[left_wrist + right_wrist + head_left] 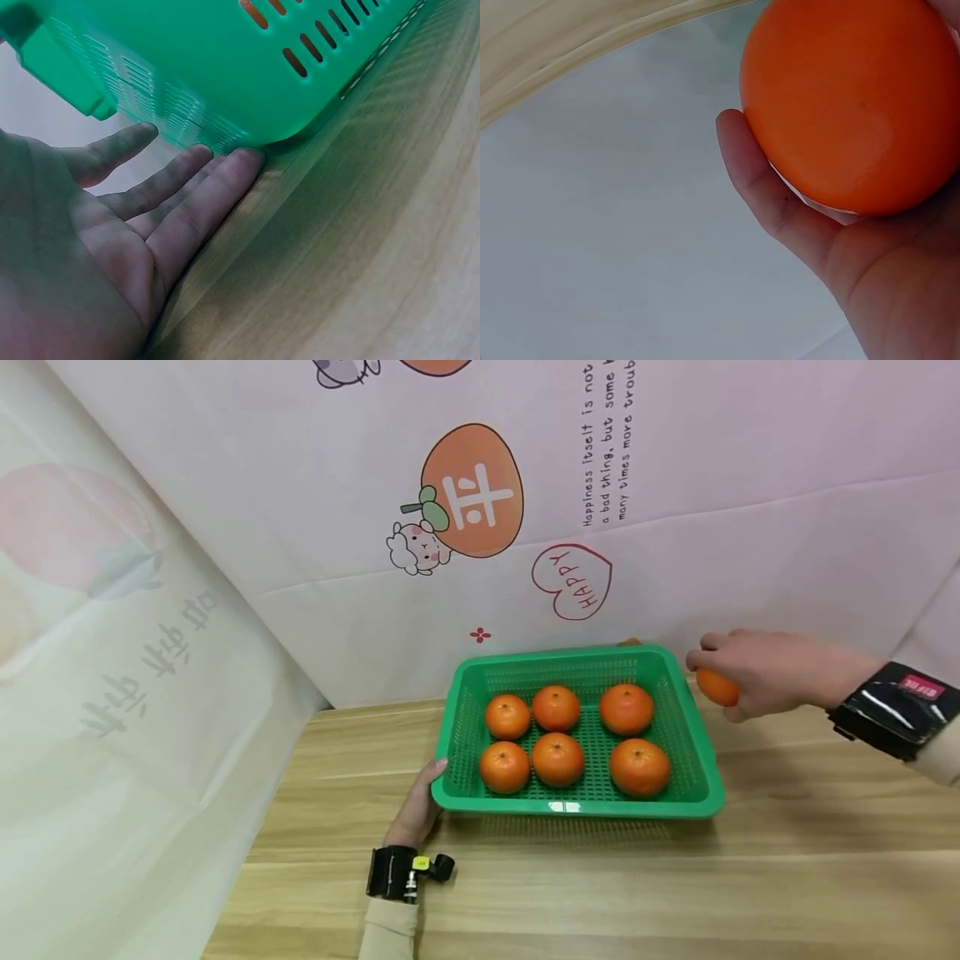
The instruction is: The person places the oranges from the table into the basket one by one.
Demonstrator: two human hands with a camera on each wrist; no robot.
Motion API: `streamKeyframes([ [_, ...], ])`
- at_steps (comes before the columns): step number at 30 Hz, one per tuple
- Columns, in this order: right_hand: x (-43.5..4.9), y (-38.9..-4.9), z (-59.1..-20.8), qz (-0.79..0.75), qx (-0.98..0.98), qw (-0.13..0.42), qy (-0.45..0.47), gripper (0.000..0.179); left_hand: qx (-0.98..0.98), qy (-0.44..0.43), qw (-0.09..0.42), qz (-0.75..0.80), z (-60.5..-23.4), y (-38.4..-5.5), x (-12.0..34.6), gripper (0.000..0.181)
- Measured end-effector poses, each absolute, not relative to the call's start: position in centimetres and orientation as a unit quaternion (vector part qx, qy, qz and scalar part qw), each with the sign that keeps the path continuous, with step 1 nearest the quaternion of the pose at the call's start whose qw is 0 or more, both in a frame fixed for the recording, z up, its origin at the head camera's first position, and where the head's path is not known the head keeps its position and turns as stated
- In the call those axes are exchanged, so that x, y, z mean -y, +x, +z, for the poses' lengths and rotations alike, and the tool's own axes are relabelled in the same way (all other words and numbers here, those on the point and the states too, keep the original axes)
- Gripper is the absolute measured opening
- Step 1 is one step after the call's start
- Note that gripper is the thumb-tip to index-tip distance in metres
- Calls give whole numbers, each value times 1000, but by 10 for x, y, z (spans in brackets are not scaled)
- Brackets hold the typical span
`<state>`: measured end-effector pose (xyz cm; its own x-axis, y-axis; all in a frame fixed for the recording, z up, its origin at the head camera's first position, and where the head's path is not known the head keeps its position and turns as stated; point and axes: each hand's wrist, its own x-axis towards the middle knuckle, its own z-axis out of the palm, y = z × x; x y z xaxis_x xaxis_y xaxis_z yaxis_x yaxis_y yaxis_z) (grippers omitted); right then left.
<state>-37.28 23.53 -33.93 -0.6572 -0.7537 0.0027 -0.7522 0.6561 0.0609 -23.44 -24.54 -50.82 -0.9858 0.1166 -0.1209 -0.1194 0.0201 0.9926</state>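
Note:
A green plastic basket (566, 807) with slotted walls stands on the wooden table, and several oranges (557, 760) lie inside it in two rows. To the right of its rim, my right hand (780, 668) holds one more orange (855, 105), fingers curved around it. In the right wrist view that orange fills the palm. My left hand (417, 802) is at the basket's left side, its thumb at the rim. Seen from the left wrist, its fingers (187, 202) are fairly straight, with the tips against the lower part of the basket wall.
Behind the basket rises a white printed cloth (337, 510) with cartoon fruit and lettering. Another cloth (112, 735) hangs along the left. Wood-grain table top (600, 893) extends in front of the basket and to both sides. Each wrist wears a black strap (392, 872).

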Motion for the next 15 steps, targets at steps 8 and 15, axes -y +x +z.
streamKeyframes([
  [8,-218,-370,-333,-24,907,12,421,62,-713,10,87,696,-508,-234,245,70],
  [15,-193,-369,-327,-22,895,14,445,61,-707,10,83,703,-509,-235,246,70],
])
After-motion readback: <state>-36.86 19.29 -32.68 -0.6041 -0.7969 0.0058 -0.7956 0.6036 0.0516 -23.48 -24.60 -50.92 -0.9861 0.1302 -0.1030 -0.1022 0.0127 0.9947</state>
